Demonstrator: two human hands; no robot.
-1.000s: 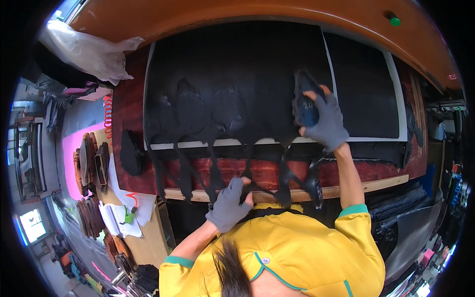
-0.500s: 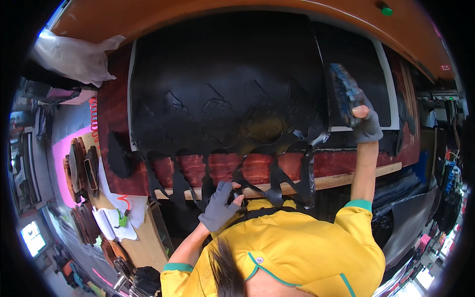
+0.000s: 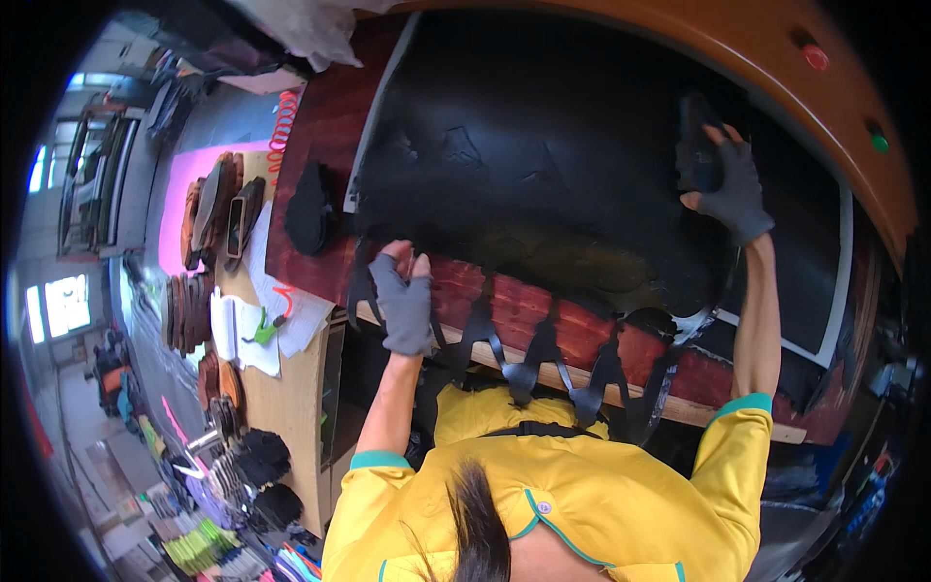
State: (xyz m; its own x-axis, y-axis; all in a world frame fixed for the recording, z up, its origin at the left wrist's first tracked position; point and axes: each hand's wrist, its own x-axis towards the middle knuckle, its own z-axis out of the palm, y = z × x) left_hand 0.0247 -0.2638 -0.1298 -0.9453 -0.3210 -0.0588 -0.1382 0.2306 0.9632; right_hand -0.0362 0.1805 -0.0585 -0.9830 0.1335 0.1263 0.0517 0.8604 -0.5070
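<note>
Right hand [image 3: 732, 189] grips a dark block [image 3: 696, 155] at the black sheet's [image 3: 543, 165] far right; left hand [image 3: 402, 301] lies flat, fingers loose, on its near-left edge, sheet running left-right between them.

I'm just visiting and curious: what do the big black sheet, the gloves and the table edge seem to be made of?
The black sheet looks like leather or rubbery hide: matte, faintly creased, its near edge cut into dangling strips. The left hand and right hand wear grey fingerless gloves, apparently knitted fabric. The table edge looks like reddish varnished wood with visible grain.
</note>
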